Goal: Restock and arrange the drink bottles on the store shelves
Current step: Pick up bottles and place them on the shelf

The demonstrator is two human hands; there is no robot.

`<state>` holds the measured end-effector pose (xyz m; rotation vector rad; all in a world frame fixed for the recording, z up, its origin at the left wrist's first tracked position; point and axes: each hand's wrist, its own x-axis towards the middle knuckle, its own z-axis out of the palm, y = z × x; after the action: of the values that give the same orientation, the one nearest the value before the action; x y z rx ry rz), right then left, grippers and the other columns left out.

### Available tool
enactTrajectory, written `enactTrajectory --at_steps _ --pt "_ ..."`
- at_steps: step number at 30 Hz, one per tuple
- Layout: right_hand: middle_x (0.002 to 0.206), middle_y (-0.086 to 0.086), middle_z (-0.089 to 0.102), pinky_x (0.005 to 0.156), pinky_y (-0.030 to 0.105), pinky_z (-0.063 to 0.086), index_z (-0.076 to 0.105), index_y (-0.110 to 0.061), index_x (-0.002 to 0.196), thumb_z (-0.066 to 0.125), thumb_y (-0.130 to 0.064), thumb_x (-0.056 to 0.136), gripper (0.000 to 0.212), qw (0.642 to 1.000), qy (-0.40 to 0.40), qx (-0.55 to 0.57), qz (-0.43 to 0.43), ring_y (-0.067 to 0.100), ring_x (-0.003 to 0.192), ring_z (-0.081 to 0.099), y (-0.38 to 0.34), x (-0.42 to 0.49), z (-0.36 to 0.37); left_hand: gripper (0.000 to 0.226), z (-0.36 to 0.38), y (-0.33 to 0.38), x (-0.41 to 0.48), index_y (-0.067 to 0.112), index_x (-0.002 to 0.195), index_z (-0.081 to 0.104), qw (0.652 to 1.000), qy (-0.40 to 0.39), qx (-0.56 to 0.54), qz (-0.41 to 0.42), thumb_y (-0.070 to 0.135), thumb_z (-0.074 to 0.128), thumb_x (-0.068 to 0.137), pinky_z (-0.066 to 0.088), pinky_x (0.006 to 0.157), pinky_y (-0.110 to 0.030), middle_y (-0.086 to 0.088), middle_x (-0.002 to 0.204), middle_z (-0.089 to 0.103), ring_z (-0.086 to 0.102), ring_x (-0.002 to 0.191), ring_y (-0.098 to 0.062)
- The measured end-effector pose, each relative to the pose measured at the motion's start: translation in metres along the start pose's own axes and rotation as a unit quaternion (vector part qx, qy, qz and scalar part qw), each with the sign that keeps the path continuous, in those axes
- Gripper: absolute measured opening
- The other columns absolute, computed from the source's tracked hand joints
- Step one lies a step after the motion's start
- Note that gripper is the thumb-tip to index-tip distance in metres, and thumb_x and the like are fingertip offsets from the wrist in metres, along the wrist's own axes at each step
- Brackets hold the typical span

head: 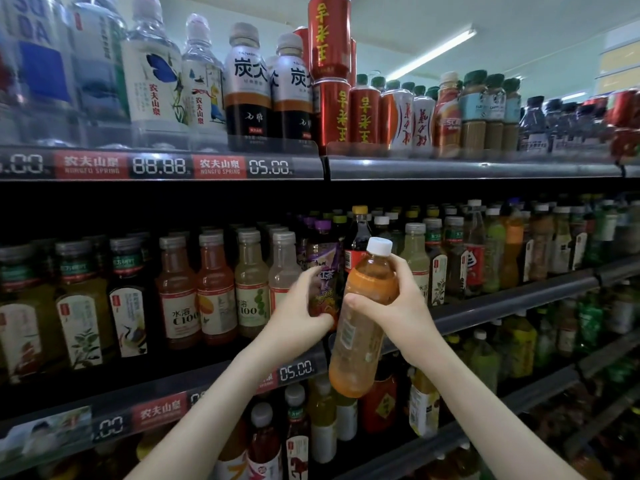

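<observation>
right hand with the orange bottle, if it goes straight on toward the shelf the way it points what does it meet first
Probably the dark red-label bottle right behind the orange bottle that the right hand holds; the purple-label bottle in the left hand stands just beside. Depth is unclear.

two hands: left hand, right hand; held, one orange bottle, one purple-label bottle; two silver-and-black bottles in front.
</observation>
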<state>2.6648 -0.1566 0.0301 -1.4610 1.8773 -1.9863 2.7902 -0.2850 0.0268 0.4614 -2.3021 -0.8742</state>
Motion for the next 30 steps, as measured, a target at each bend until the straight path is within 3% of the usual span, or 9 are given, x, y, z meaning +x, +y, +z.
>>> enactTrajectory --at_steps 2,3,7,10,13,16,20,26,30 --pt "0.11 -0.021 0.056 0.086 0.027 0.052 0.041 -0.043 0.126 0.082 -0.026 0.072 0.07 1.0 -0.005 0.021 0.007 0.001 0.101 0.057 -0.003 -0.001 0.011 0.089 0.004 0.018 -0.011 0.046 0.144 0.008 0.996 -0.07 -0.047 0.035 0.022 0.067 0.081 0.052 0.073 -0.014 0.014 0.13 0.05 0.059 0.093 0.006" --pt "0.11 -0.021 0.055 0.086 0.026 0.051 0.04 -0.045 0.125 0.081 -0.027 0.074 0.069 0.999 -0.018 0.025 0.007 0.001 0.102 0.056 -0.005 -0.002 0.016 0.091 0.007 0.022 -0.013 0.045 0.142 0.008 0.996 -0.064 -0.039 0.048 0.024 0.071 0.079 0.053 0.072 -0.015 0.015 0.119 0.057 0.062 0.09 0.003" --pt "0.12 -0.011 0.058 0.091 0.028 0.052 0.046 -0.037 0.13 0.061 -0.04 0.088 0.045 0.988 -0.14 0.064 -0.012 0.005 0.109 0.058 -0.011 0.005 0.022 0.087 0.011 0.019 -0.021 0.032 0.138 0.017 0.997 0.051 -0.042 0.027 0.024 0.077 0.074 0.058 0.076 -0.028 0.011 0.101 0.062 0.065 0.089 -0.003" --pt "0.129 -0.003 0.056 0.105 0.042 0.043 0.052 -0.025 0.131 0.046 -0.039 0.099 0.036 0.994 -0.09 0.01 -0.067 0.012 0.123 0.05 0.001 0.034 0.016 0.078 0.006 0.012 -0.031 0.032 0.13 0.025 0.994 0.087 -0.063 -0.008 0.031 0.078 0.073 0.056 0.079 -0.028 0.012 0.102 0.061 0.062 0.092 -0.002" --pt "0.15 0.008 0.032 0.117 0.042 0.02 0.026 -0.017 0.149 0.06 -0.026 0.093 0.066 0.983 0.013 -0.171 -0.066 0.024 0.141 0.023 0.022 0.071 0.015 0.078 -0.002 0.007 -0.04 0.028 0.131 0.028 0.99 0.112 -0.076 -0.038 0.033 0.08 0.072 0.051 0.074 -0.017 0.013 0.105 0.061 0.06 0.094 0.0" --pt "0.157 0.017 0.016 0.116 0.043 0.014 0.003 -0.014 0.153 0.068 -0.022 0.085 0.095 0.968 0.023 -0.247 -0.027 0.033 0.143 0.011 0.035 0.098 0.022 0.079 -0.012 0.003 -0.051 0.031 0.13 0.026 0.989 0.128 -0.06 -0.043 0.033 0.08 0.072 0.048 0.073 -0.014 0.015 0.104 0.059 0.059 0.094 0.002" --pt "0.155 0.02 0.019 0.116 0.05 0.02 -0.003 -0.014 0.153 0.072 -0.021 0.081 0.104 0.965 0.031 -0.262 -0.008 0.039 0.141 0.019 0.049 0.119 0.032 0.086 -0.026 -0.004 -0.069 0.034 0.134 0.021 0.987 0.15 -0.033 -0.05 0.035 0.08 0.072 0.045 0.075 -0.013 0.019 0.107 0.055 0.057 0.094 0.0" --pt "0.137 0.025 0.028 0.108 0.043 0.025 0.033 0.001 0.137 0.078 -0.03 0.075 0.083 0.959 0.084 -0.27 -0.031 0.042 0.129 0.027 0.053 0.122 0.028 0.097 -0.04 -0.014 -0.096 0.045 0.137 0.007 0.985 0.165 -0.017 -0.048 0.033 0.079 0.074 0.047 0.079 -0.013 0.023 0.11 0.048 0.056 0.097 0.001" --pt "0.133 0.016 0.044 0.099 0.039 0.039 0.026 -0.009 0.132 0.077 -0.026 0.077 0.077 0.986 0.053 -0.155 -0.039 0.029 0.119 0.046 0.05 0.109 0.031 0.107 -0.038 -0.019 -0.108 0.055 0.138 -0.005 0.987 0.153 -0.019 -0.039 0.03 0.078 0.076 0.048 0.08 -0.012 0.025 0.11 0.05 0.058 0.097 0.002"
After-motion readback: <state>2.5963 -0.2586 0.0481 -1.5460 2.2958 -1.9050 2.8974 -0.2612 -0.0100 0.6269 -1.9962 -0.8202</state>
